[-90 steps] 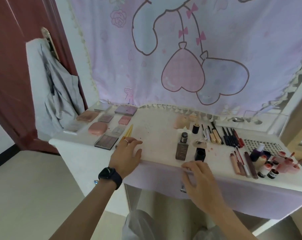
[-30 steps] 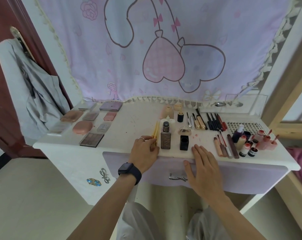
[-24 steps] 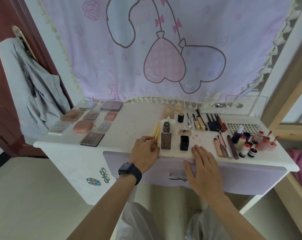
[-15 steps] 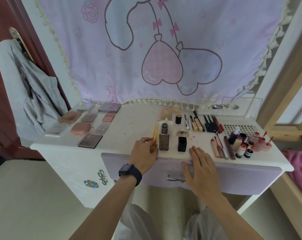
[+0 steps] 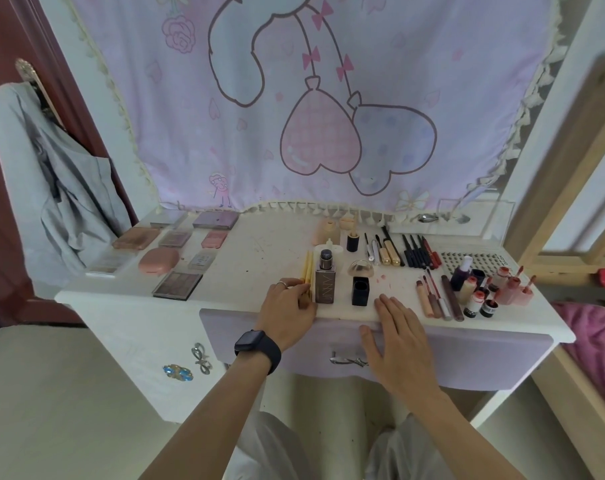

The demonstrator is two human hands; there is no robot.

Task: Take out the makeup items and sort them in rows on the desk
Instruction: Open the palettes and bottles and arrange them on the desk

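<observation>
Left hand [image 5: 287,306] pinches yellow sticks [image 5: 307,271] at near ends, just left of foundation bottle [image 5: 325,282]; right hand [image 5: 398,327] flat, holding nothing. Sticks judged light, stiff, roll-prone; grasp mid-length.

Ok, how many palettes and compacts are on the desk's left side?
9 palettes and compacts. Back row, two: silver, purple. Second row, three: long tan, brown, pink. Third row, three: clear, pink oval, small grey. Front: one dark palette. None looks hidden.
</observation>
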